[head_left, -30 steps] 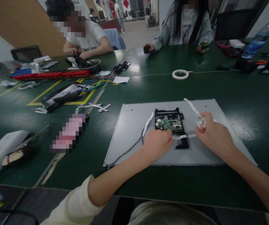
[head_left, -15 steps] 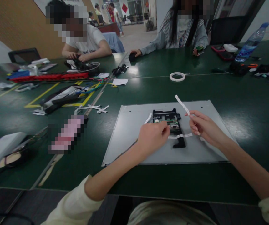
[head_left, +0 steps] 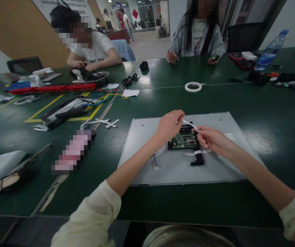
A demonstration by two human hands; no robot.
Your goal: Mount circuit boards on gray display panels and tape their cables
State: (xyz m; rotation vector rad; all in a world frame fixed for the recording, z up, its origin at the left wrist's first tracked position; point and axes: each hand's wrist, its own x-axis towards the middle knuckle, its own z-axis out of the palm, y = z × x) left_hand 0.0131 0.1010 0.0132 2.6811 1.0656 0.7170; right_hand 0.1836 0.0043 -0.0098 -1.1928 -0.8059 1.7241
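Left hand: I pinch one end of the white strip.
Right hand: I pinch the other end.
Strip: between my hands, near the black bracket (it carries a green board).

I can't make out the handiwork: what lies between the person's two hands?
In the head view, a narrow white strip runs from the left hand to the right hand, part of the black frame showing just below it.

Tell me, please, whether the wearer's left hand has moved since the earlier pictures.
Yes: judged against the grey panel, the left hand has moved away from the wearer, from beside the circuit board toward the panel's far edge.
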